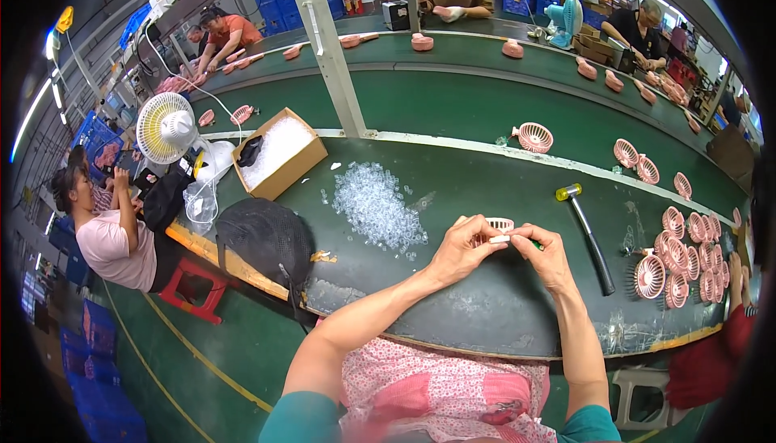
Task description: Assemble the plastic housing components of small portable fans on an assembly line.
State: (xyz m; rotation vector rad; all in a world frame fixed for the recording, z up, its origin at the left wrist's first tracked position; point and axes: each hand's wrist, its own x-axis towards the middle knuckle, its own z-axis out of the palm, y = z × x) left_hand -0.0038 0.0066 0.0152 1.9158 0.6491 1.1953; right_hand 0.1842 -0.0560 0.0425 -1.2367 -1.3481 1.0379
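Observation:
My left hand [467,247] and my right hand [543,254] meet above the near side of the dark work table [469,314]. Both have their fingers closed in a pinch. Between the fingertips is a small white piece [500,238], too small to name exactly. Just behind it shows the rim of a pale pink slotted fan housing [501,223], mostly hidden by my fingers. To the left of my hands spreads a pile of small clear plastic pieces [376,204]. A mallet [590,237] with a yellow head and black handle lies to the right.
Several pink fan housings [649,275] cluster at the right. A cardboard box [283,160] of clear pieces, a black mesh cap [263,237] and a white fan [166,124] stand at the left. Beyond, a green conveyor [453,91] carries pink parts, with other people beside it.

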